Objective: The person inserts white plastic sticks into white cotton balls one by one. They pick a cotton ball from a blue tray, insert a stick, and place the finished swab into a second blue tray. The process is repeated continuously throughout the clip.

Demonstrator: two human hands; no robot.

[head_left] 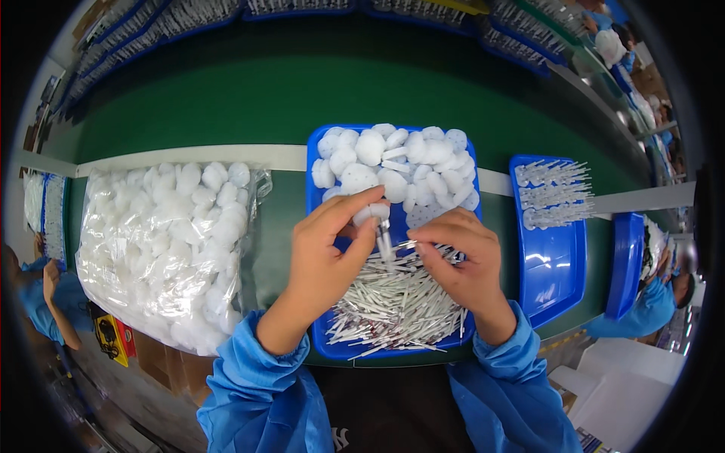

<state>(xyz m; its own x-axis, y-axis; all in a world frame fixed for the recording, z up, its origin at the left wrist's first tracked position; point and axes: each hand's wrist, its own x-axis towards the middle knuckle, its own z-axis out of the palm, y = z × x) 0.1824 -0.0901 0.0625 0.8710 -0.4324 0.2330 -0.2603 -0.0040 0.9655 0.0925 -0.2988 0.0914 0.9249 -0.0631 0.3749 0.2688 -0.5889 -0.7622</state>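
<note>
White disc [370,214] with a clear tube [384,243] hanging below it sits between the left hand's [323,245] thumb and fingers, above the middle of a blue tray [323,341]. Close beside it, the right hand [467,255] has thumb and forefinger pinched narrow on what looks like a thin silvery rod [408,244]; the fingers partly hide it. The step in hand seems to be joining slender parts to the disc, and the next move calls for a steady left grip while the rod's tip is lined up; whether they touch cannot be told. Loose white discs [434,151] fill the tray's far half, and a pile of thin rods [396,302] its near half. Leftward lies a clear bag [262,183] of more discs; rightward, a second blue tray [555,275] holds rows of rod-like pieces [555,194] at its far end.
</note>
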